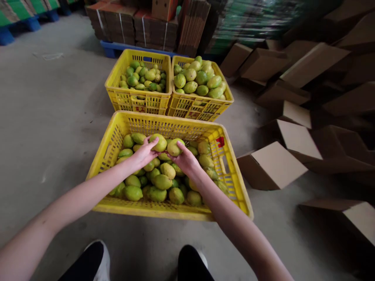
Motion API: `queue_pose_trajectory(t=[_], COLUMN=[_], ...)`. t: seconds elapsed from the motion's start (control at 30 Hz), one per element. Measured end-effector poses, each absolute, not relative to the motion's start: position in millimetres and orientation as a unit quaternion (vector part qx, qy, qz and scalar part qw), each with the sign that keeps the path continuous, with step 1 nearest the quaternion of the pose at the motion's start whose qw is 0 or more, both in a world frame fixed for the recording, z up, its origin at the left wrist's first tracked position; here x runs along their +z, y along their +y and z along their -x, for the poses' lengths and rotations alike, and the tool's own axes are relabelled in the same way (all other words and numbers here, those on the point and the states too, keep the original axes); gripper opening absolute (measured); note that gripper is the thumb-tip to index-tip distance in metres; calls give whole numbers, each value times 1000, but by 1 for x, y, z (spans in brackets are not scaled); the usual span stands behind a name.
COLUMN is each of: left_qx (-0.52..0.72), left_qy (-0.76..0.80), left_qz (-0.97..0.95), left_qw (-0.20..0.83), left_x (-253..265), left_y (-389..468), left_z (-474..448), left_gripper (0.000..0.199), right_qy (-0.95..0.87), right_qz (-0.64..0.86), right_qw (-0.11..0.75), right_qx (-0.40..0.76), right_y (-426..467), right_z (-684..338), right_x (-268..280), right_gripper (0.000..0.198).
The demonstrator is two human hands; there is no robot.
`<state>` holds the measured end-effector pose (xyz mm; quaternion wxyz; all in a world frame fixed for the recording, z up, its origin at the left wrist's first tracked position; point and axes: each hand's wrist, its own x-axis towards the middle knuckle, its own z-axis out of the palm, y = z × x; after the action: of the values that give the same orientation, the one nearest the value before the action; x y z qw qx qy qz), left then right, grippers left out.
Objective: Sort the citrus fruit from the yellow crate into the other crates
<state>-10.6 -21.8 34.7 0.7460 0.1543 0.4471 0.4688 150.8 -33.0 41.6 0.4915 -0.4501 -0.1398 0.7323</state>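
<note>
My left hand (pixel 145 153) is closed around a yellow-green lemon (pixel 158 143), thumb across its near side. Right beside it, my right hand (pixel 185 159) grips another yellow-green lemon (pixel 174 147). Both hands are close together over the near yellow crate (pixel 164 210), which holds many loose lemons (pixel 163 182) ranging from green to yellow. The fingers under the two held lemons are partly hidden. My forearms cover some of the fruit at the crate's left and right.
Behind the near crate, a yellow crate of smaller green fruit (pixel 132 80) adjoins a yellow crate of larger lemons (pixel 215 82). Bundled flat cartons (pixel 117 23) sit on a blue pallet (pixel 109 50). Cardboard boxes (pixel 277 164) cover the floor at right. My shoes flank the near side.
</note>
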Motion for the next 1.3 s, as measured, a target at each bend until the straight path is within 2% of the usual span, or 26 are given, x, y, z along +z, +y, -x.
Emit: queue_pose_trajectory(t=[0.17, 0.27, 0.37, 0.47, 0.53, 0.7, 0.83, 0.9, 1.03, 1.3], left_qx=[521, 511, 497, 508, 510, 515, 536, 540, 528, 538], left_qy=[442, 444, 433, 424, 428, 419, 407, 395, 357, 403], left_qz=[-315, -445, -582, -652, -656, -598, -482, -419, -318, -170], left_qw=[658, 586, 476, 370, 354, 450, 561, 614, 702, 721], left_x=[46, 51, 53, 53, 52, 54, 58, 59, 56, 55], left_y=[-27, -27, -27, -28, -29, -29, -24, -20, -14, -15], left_z=[17, 22, 27, 31, 33, 31, 31, 33, 33, 23], left_gripper=[77, 81, 68, 63, 63, 72, 80, 74, 48, 27], right_qy=[-278, -419, -482, -477, -467, -480, -501, -511, -509, -416], right_qz=[454, 486, 505, 513, 511, 504, 523, 525, 487, 410], right_qw=[556, 560, 571, 582, 592, 593, 571, 561, 560, 543], right_qx=[638, 523, 432, 413, 413, 404, 387, 385, 435, 604], right_y=[-34, -36, -40, -43, -46, -48, -45, -44, -44, -43], right_z=[-158, -162, -162, -160, -158, -157, -160, -160, -157, -151], right_x=[39, 39, 39, 42, 44, 48, 43, 40, 37, 38], right_gripper=[56, 80, 83, 76, 72, 68, 66, 69, 77, 63])
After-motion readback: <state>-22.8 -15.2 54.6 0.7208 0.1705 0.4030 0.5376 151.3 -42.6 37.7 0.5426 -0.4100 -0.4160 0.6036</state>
